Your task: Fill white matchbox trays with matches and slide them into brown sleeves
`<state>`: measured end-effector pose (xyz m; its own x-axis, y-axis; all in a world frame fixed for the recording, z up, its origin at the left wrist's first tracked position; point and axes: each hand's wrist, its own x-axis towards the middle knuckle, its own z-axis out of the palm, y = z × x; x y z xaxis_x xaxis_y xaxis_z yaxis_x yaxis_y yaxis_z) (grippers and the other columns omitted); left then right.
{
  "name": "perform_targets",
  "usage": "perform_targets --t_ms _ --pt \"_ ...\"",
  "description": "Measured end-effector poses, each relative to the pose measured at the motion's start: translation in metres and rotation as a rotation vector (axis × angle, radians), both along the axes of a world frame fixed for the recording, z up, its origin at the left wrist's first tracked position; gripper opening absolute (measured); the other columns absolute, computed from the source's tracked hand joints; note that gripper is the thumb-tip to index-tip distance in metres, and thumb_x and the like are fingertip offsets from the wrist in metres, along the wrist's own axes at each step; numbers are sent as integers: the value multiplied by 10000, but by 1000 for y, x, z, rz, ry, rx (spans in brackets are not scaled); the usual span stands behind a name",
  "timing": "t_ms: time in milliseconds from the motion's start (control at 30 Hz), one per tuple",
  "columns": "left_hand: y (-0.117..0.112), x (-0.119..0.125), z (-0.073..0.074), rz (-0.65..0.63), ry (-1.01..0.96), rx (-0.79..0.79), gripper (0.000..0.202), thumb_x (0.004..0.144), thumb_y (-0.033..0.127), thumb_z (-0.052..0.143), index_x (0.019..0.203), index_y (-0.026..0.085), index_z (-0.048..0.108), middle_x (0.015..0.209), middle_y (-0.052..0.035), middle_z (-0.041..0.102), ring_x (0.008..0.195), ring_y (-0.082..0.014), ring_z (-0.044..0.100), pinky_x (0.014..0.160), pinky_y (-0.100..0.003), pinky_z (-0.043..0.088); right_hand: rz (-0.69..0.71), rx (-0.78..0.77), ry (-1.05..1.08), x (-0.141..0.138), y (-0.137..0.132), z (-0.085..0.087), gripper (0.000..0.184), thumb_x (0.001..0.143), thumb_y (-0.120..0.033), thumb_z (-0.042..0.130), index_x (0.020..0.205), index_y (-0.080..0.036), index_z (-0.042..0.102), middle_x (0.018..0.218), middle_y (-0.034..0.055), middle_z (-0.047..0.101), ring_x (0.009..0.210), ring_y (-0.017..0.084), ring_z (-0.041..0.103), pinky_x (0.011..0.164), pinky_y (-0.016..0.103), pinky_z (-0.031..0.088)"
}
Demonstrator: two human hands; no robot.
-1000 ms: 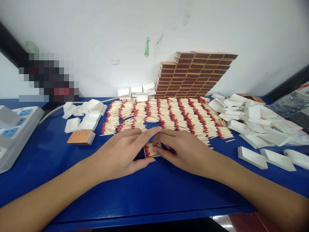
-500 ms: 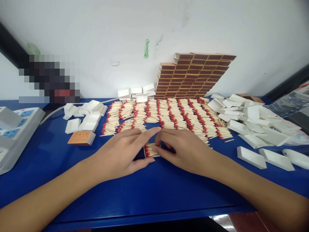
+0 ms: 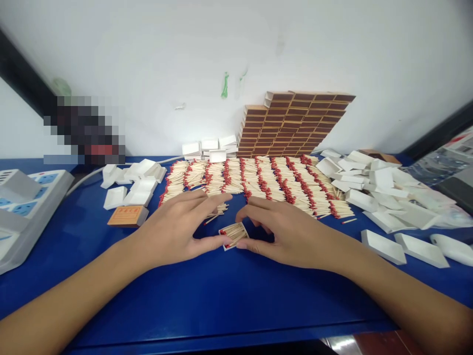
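A small white matchbox tray (image 3: 235, 233) filled with red-tipped matches lies slightly tilted on the blue table between my hands. My left hand (image 3: 181, 229) is open, its thumb at the tray's near left corner and its fingers stretched out above. On the other side my right hand (image 3: 284, 231) curves with fingers apart, its thumb tip against the tray's near edge. Just beyond my fingers, rows of loose matches (image 3: 254, 180) spread across the table. A few matches (image 3: 219, 212) lie apart near my left fingertips.
Stacked brown-sided matchboxes (image 3: 291, 123) stand against the wall. White empty trays lie in a heap (image 3: 384, 182) at right and a smaller group (image 3: 138, 180) at left, by an orange-labelled matchbox (image 3: 127, 216). A power strip (image 3: 33, 212) sits at far left.
My hands have moved apart and my fingers have opened away from the tray. The tray, enclosed between them before, now shows almost wholly and sits turned at a slight angle.
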<state>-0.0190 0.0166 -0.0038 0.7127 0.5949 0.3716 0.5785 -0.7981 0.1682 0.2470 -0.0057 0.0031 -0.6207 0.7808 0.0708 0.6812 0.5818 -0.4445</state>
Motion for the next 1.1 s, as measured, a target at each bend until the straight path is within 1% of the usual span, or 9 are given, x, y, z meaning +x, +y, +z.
perform_targets --t_ms 167,300,600,667,733,800,900,1000,1100 --pt "-4 3 1 -107 -44 -25 587 920 562 727 1346 173 616 1069 -81 728 1011 -249 694 892 -405 580 -22 -14 -20 -1 1 4 265 963 -470 694 1072 -233 647 1020 28 660 903 211 625 714 330 435" --pt "-5 4 0 -145 -43 -17 301 958 403 713 1178 198 703 1062 -68 735 1002 -241 685 917 -417 567 -48 1 -44 0 4 8 232 960 -427 701 1068 -232 638 1050 33 666 889 209 621 687 324 417" --pt "-4 4 -2 -142 -45 -52 245 999 342 655 1205 233 727 1056 -70 718 992 -230 673 878 -401 574 -57 60 54 2 11 3 224 1002 -460 643 1057 -244 657 980 24 691 837 192 628 693 322 424" --pt "-5 4 -3 -133 -50 -60 248 996 346 657 1200 226 731 1063 -73 718 998 -232 674 878 -401 578 -101 150 123 8 25 7 223 1020 -457 612 1013 -243 672 931 25 688 837 195 633 719 333 454" --pt "-6 4 -4 -125 -63 -65 249 993 345 661 1197 224 734 1085 -77 714 1008 -229 674 886 -396 582 -179 309 155 18 49 19 194 1038 -383 569 980 -233 677 921 45 692 828 209 634 743 361 478" --pt "-6 4 -5 -114 -72 -65 257 991 348 665 1206 225 733 1122 -84 702 1033 -230 671 903 -396 584 -239 548 142 28 77 38 152 1022 -327 575 1020 -216 679 990 90 710 945 263 640 847 424 502" --pt "-5 3 -6 -112 -72 -58 281 992 355 664 1236 227 720 1165 -95 688 1072 -236 664 930 -406 584 -276 820 24 37 119 72 254 1016 -331 567 1206 -197 668 1185 147 703 1174 350 568 1009 523 463" --pt "-5 3 -6 -123 -76 -44 301 990 352 669 1260 223 704 1161 -98 694 1074 -237 666 937 -411 587 -315 869 -85 34 153 96 349 1017 -306 533 1338 -200 620 1368 169 632 1310 400 484 1034 581 434" --pt "-4 3 -5 -118 -78 -37 331 998 375 659 1287 215 686 1170 -106 706 1083 -243 673 945 -423 592 -369 805 -200 26 175 101 322 1015 -277 515 1286 -169 650 1289 197 652 1280 423 504 1005 601 438"
